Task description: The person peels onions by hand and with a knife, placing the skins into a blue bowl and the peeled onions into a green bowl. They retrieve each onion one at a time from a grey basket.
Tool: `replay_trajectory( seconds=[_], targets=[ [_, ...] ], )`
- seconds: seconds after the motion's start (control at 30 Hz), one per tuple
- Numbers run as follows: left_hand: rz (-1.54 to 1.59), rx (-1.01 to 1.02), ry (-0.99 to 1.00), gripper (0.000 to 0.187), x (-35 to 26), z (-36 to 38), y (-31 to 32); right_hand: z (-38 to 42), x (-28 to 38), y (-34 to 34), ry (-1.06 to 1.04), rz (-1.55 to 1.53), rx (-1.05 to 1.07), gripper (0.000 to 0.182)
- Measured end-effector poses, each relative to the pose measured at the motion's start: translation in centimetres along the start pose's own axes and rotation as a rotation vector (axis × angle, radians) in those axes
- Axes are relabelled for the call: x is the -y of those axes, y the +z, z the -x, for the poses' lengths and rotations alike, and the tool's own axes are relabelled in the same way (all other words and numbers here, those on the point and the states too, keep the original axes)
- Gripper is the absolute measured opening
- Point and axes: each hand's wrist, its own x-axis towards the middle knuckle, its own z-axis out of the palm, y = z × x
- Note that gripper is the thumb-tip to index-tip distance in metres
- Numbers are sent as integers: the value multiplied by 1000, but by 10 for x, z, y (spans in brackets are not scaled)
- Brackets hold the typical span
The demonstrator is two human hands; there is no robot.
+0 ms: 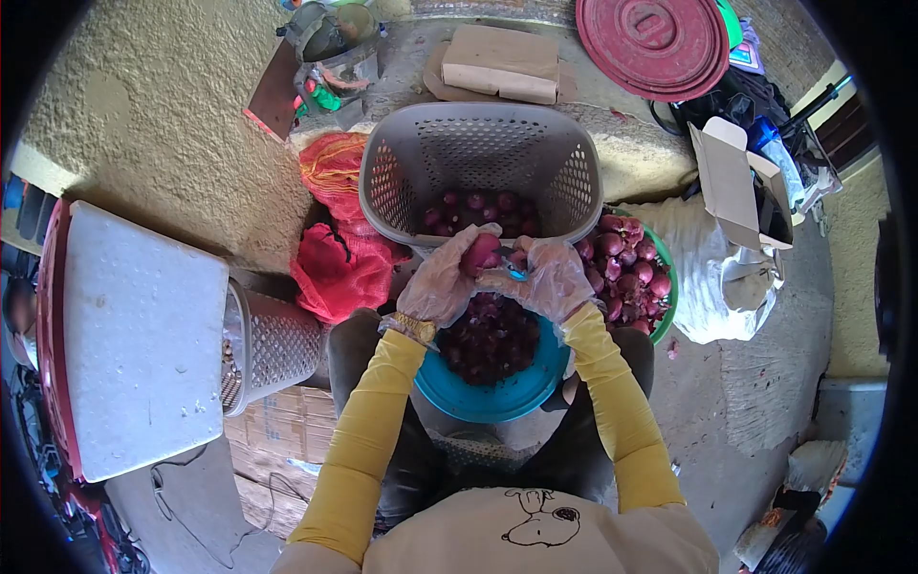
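Note:
My left hand (440, 282), in a clear plastic glove, grips a red onion (481, 253) over a blue bowl (483, 397) full of dark onion skins. My right hand (550, 280), also gloved, holds a small blue-handled knife (516, 273) against the onion. Just beyond my hands stands a grey perforated basket (478, 158) with several red onions at its bottom. A green bowl (669, 282) heaped with red onions sits to the right of my hands.
Red mesh sacks (335, 249) lie left of the basket. A white foam slab (139, 335) rests on a red crate at the left, beside a grey mesh bin (277, 344). A white sack (712, 277), an open cardboard box (732, 177) and a red lid (655, 43) lie to the right.

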Motion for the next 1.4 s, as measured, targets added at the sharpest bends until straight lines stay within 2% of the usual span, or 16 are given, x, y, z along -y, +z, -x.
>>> replay_trajectory(
  seconds=[0.13, 0.37, 0.43, 0.57, 0.63, 0.73, 0.77, 0.83, 0.9, 0.97, 1.03, 1.07, 1.13, 1.17, 1.23, 1.4],
  targets=[
    [590, -32, -308, 47, 24, -1, 14, -1, 4, -4, -16, -68, -14, 71],
    [1068, -95, -511, 46, 12, -5, 9, 0, -2, 7, -84, -134, -91, 56],
    [1512, -57, -597, 45, 8, -6, 4, 0, -1, 8, -74, -147, -81, 53],
    [1473, -139, -648, 44, 4, -5, 6, 0, -1, 5, -33, -84, 45, 55],
    [1019, 21, -457, 37, 10, -1, 5, 0, 1, 2, -1, -66, 122, 55],
    [745, -45, -408, 37, 10, -2, 8, 0, 3, -1, -71, -19, 143, 57],
    [745, -46, -407, 37, 8, -2, 8, 0, 3, -1, -94, 15, 157, 57],
    [1293, -147, -570, 35, -1, -5, 5, 1, 2, 3, -117, 48, 169, 57],
    [1278, -154, -553, 36, -5, -7, 6, 2, -2, 11, -262, 37, -17, 56],
    [1261, -161, -537, 38, -2, -6, 6, 3, -3, 12, -268, -15, -48, 60],
    [1209, -81, -515, 37, 7, -5, 4, 1, 5, 2, -276, -67, -78, 65],
    [1210, -81, -514, 37, 11, -3, 4, 1, 9, -5, -165, -49, -31, 68],
    [839, -55, -433, 46, 15, 1, 4, 0, 15, -12, -53, -32, 15, 72],
    [838, -54, -434, 46, 19, 2, 6, -1, 16, -13, 19, -94, 32, 74],
    [414, -79, -277, 50, 25, 2, 10, -1, 15, -12, 92, -155, 48, 75],
    [462, -84, -278, 49, 25, 2, 12, 0, 16, -10, 54, -155, 31, 71]
  ],
)
